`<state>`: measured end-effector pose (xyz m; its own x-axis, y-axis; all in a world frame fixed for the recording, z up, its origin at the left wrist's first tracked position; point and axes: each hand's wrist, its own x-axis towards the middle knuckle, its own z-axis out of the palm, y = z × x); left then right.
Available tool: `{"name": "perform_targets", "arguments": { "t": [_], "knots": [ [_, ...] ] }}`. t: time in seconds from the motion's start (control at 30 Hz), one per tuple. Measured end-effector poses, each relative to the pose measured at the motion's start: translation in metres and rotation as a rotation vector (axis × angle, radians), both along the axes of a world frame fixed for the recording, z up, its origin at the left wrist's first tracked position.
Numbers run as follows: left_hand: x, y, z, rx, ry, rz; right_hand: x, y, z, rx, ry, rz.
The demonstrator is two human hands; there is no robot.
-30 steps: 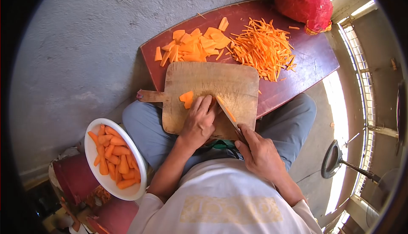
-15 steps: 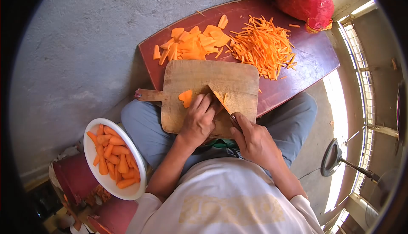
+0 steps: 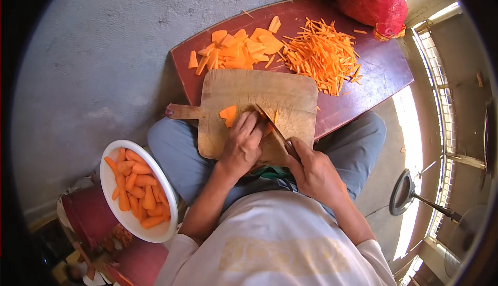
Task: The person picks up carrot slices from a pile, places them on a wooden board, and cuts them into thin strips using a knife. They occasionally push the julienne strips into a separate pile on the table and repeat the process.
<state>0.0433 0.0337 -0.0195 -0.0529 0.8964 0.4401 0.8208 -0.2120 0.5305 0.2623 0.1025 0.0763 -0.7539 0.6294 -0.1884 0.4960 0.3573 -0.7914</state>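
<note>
A wooden cutting board rests across my lap, its handle pointing left. My right hand is wrapped round the handle of a knife, whose blade slants up and left over the board. Against the blade, my left hand presses down with curled fingers on a carrot piece, mostly hidden under them. A loose carrot slice lies just left of those fingers. To the right of the blade is a thin carrot strip.
Beyond the board, a dark red table bears a pile of carrot slices, a heap of carrot strips and a red sack. At my left stands a white basin of peeled carrots. A fan stands at right.
The knife has turned a little more upright, and its blade now shows edge-on beside my left fingers. The view has shifted slightly; my left hand stays in place on the board.
</note>
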Motion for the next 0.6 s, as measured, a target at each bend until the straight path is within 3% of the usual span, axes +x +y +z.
{"name": "perform_targets", "arguments": {
  "t": [0.17,0.27,0.4,0.6],
  "knots": [
    [0.001,-0.003,0.002,-0.066,-0.048,0.017,-0.013,0.012,-0.011,0.059,0.076,0.017],
    [-0.002,-0.004,-0.005,-0.074,-0.043,0.033,-0.002,0.003,0.005,-0.036,0.012,-0.002],
    [-0.001,-0.006,0.003,-0.121,-0.061,0.020,-0.015,0.002,-0.012,0.089,0.041,0.012],
    [-0.002,-0.006,-0.004,-0.007,-0.057,0.006,-0.013,0.002,0.003,0.031,0.019,0.025]
  ]
}}
